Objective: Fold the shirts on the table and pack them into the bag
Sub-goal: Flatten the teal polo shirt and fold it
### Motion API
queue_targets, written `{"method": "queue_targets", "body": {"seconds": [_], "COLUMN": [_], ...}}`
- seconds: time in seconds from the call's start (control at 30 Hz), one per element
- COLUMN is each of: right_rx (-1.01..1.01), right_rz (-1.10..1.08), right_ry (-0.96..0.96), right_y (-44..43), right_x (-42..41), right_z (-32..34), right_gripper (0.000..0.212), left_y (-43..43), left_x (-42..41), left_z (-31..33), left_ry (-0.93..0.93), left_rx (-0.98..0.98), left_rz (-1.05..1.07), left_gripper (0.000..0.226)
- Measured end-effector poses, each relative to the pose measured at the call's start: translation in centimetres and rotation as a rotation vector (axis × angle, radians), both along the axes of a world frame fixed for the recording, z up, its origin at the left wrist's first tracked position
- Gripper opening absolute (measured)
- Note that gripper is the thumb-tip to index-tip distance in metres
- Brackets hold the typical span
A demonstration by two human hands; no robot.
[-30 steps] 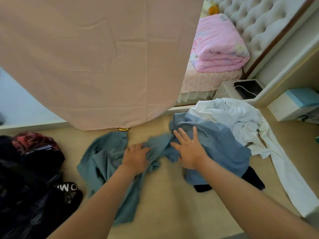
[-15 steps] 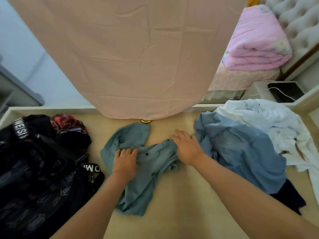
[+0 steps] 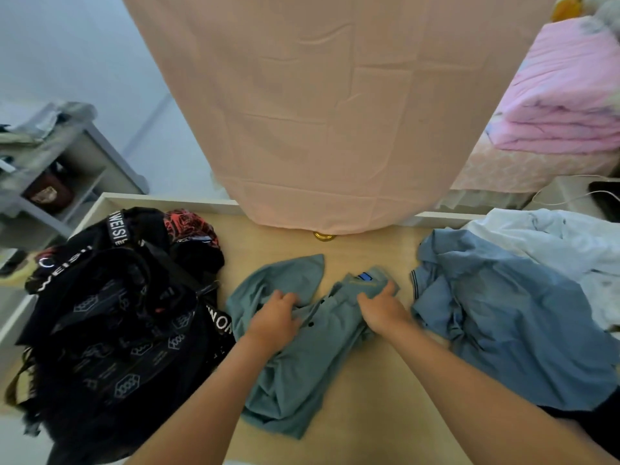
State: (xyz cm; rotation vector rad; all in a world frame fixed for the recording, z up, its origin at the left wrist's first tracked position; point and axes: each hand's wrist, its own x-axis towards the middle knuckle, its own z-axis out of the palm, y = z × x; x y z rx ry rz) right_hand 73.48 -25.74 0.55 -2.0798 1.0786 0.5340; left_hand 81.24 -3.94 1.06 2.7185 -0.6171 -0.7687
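A crumpled teal polo shirt [image 3: 302,360] lies in the middle of the wooden table [image 3: 365,417]. My left hand [image 3: 273,322] grips its fabric near the button placket, fingers curled into the cloth. At the collar, beside a small blue label, my right hand [image 3: 380,310] pinches the shirt. A black bag [image 3: 114,333] with white lettering on its straps stands at the left, a red-patterned garment showing in its top. To the right lie a blue shirt [image 3: 510,323] and a white shirt [image 3: 557,243], both unfolded.
A pink cloth [image 3: 318,112] hangs down over the table's far edge, with a small gold object [image 3: 323,235] under its hem. A grey shelf unit [image 3: 57,169] stands at the far left. A bed with a folded pink quilt [image 3: 567,95] lies beyond on the right.
The view has swung left, showing more of the bag. My right hand has left the blue shirt and taken the teal shirt's collar. The teal shirt is bunched closer between both hands.
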Motion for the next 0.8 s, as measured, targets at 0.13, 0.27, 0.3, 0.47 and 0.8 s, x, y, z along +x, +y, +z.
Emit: {"method": "queue_targets", "body": {"seconds": [0.13, 0.27, 0.3, 0.47, 0.8], "right_rx": [0.066, 0.153, 0.174, 0.226, 0.664], "right_rz": [-0.224, -0.41, -0.376, -0.062, 0.267], "right_ry": [-0.127, -0.073, -0.062, -0.312, -0.607], "right_y": [1.1, 1.4, 1.5, 2.2, 1.7], "right_x": [-0.5, -0.1, 0.0, -0.5, 1.9], "right_z": [-0.3, -0.9, -1.1, -1.7, 10.6], "right_gripper": [0.097, 0.103, 0.091, 0.019, 0.046], "left_y": [-1.4, -1.6, -1.6, -1.9, -1.8], "left_x": [-1.2, -2.6, -3.0, -3.2, 1.7], "left_z": [-0.6, 0.0, 0.1, 1.2, 12.2], "left_ry": [0.247, 0.475, 0.596, 0.224, 0.011], "left_rx": [0.051, 0.035, 0.026, -0.027, -0.489], "left_rz": [0.003, -0.197, -0.187, -0.012, -0.219], "left_gripper": [0.077, 0.04, 0.037, 0.024, 0.109]}}
